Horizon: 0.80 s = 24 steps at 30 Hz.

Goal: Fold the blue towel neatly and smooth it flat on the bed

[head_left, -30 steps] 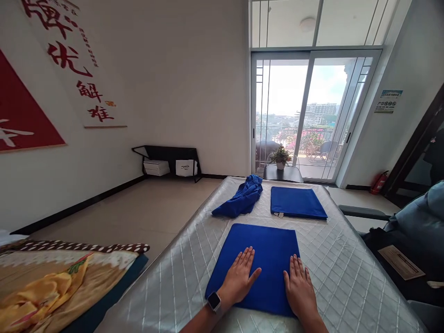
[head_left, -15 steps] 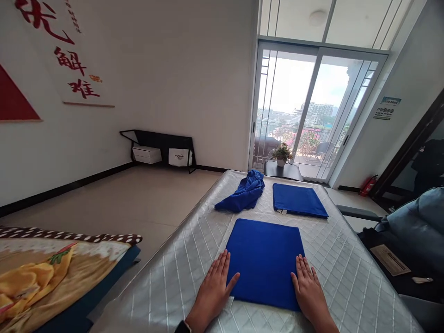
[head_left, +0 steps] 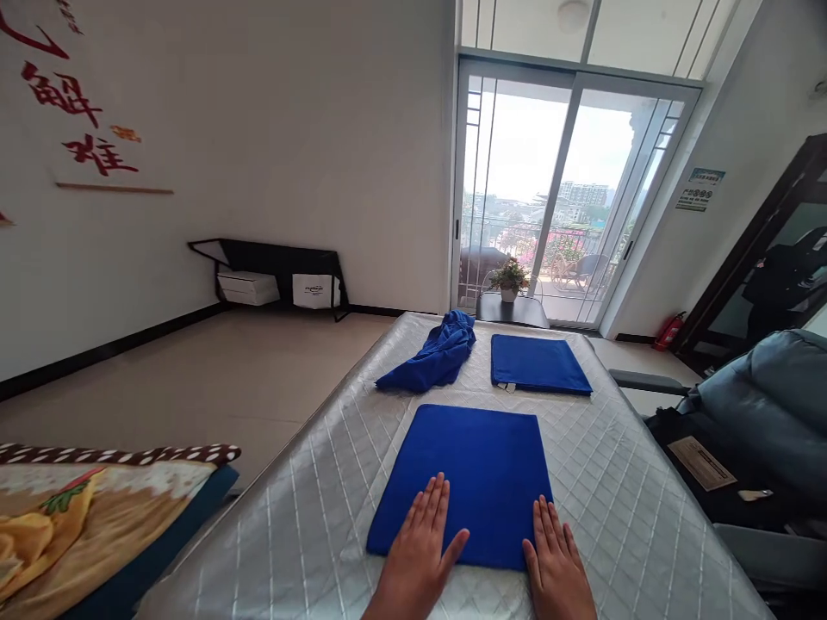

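A folded blue towel (head_left: 471, 469) lies flat on the silver quilted table (head_left: 620, 508) right in front of me. My left hand (head_left: 419, 560) rests open and flat on the towel's near left edge. Over the near right corner lies my right hand (head_left: 559, 573), fingers stretched out, also open. A second folded blue towel (head_left: 537, 363) sits farther back on the right. Left of it, a crumpled blue cloth (head_left: 430, 362) lies in a heap.
A bed with a patterned yellow and brown cover (head_left: 83, 517) stands at the lower left. A dark seat (head_left: 755, 413) is on the right. Beyond the table are a small dark stand with a potted plant (head_left: 508, 280) and glass sliding doors (head_left: 549, 189).
Both hands slid apart to the towel's side edges, then came back onto its near edge. The view has shifted slightly; the towels have not moved.
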Motion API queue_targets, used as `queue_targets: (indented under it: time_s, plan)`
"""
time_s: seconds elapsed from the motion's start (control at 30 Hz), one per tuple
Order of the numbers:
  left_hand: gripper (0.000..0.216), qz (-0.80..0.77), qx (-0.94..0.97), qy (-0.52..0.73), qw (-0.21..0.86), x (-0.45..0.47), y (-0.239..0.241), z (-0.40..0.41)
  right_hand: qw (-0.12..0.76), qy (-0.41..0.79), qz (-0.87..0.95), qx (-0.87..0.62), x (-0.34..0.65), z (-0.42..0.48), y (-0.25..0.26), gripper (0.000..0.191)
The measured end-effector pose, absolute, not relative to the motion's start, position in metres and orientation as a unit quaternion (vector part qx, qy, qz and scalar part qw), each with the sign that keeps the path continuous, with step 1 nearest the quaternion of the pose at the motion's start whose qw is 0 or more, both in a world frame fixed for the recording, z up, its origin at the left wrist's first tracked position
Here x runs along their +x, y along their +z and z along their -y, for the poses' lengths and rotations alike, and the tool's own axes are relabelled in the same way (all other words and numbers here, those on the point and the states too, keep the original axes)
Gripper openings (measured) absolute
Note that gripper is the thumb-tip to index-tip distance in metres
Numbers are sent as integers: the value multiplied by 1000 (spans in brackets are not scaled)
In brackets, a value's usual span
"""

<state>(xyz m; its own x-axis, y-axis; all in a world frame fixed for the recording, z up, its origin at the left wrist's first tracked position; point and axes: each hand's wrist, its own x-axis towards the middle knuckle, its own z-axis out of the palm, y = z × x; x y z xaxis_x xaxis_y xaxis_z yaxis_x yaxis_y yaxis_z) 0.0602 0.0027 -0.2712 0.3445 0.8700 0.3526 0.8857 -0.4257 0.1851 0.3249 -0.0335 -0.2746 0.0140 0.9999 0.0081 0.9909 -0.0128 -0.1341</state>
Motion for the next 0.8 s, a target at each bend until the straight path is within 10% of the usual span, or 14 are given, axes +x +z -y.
queue_targets:
  time_s: [0.23,0.8]
  plan:
    - [77,344,-916,-207,19,145,-280,16,65,46,705,-705,328,31,-287,64]
    - [79,560,-816,-142,10,-11,-306,40,64,28,702,-709,332,30,-295,71]
